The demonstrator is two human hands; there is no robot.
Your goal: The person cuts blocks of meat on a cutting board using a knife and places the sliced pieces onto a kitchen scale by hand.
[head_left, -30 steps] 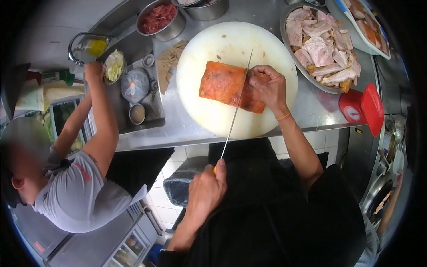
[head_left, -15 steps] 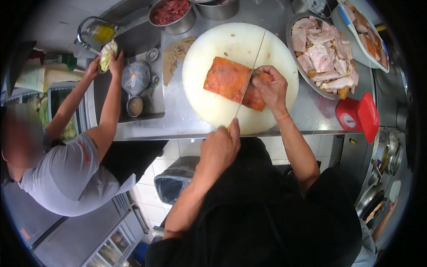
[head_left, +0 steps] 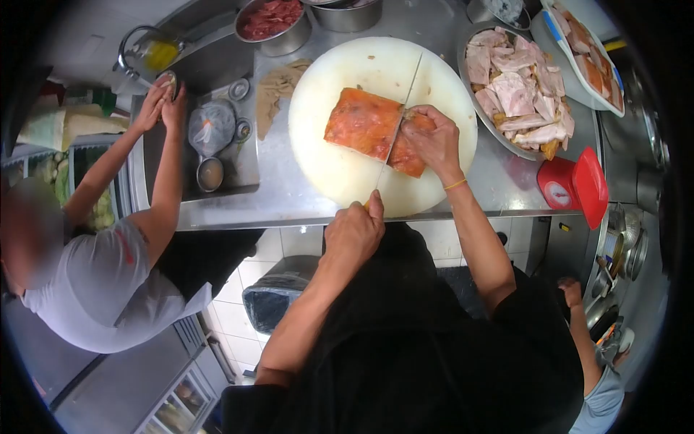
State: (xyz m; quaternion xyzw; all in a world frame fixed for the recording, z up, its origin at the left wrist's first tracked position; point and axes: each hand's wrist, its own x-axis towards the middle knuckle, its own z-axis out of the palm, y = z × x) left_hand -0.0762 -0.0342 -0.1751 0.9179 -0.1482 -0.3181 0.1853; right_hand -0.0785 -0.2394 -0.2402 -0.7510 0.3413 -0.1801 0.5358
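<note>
My left hand (head_left: 354,230) is closed round the handle of a long knife (head_left: 413,87) at the near edge of the round white cutting board (head_left: 318,166). The thin blade slants across the board and lies over an orange-red slab of meat (head_left: 363,123), between its large left part and a smaller right part (head_left: 406,158). Curled fingers of my right hand (head_left: 434,143), with a yellow band at the wrist, press on the smaller part close beside the blade. Its fingertips are partly hidden.
An oval tray (head_left: 470,79) of sliced meat, a red scale (head_left: 560,184) and a white tub (head_left: 589,83) stand right. Behind are a bowl of red meat (head_left: 278,40) and a brown cloth (head_left: 278,90). A co-worker (head_left: 108,275) handles something at the sink (head_left: 170,145). Another person's arm (head_left: 582,333) shows lower right.
My left hand and the knife have moved forward over the board since the first frame. The co-worker's hands are now together at the sink. Another person's arm has come into view at right.
</note>
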